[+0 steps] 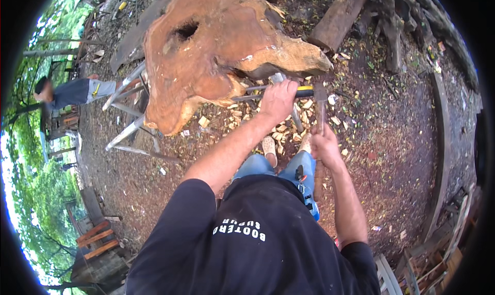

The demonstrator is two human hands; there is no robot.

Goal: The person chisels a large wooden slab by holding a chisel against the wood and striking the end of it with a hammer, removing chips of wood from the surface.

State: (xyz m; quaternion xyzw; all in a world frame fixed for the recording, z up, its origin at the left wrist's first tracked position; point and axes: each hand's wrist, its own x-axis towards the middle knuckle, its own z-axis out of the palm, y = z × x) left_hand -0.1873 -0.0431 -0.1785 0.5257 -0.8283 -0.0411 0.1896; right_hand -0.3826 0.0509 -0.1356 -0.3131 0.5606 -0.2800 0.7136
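Observation:
A large reddish-brown wood slab (206,52) with a wavy edge and dark hollows lies in front of me, raised on a metal stand (125,133). My left hand (279,100) is wrapped round a chisel (305,92) with a yellow and black handle. Its blade points left, to the slab's near edge; I cannot tell how deep the tip sits. In my right hand (326,148) is a hammer (320,94), gripped by its handle. The hammer head is right at the butt of the chisel handle; whether they touch is unclear.
Wood chips (281,135) litter the ground round my feet. A thick log (340,19) and gnarled roots (394,32) lie beyond, at the right. A long beam (442,140) runs along the right side. Another person (72,92) stands at the far left.

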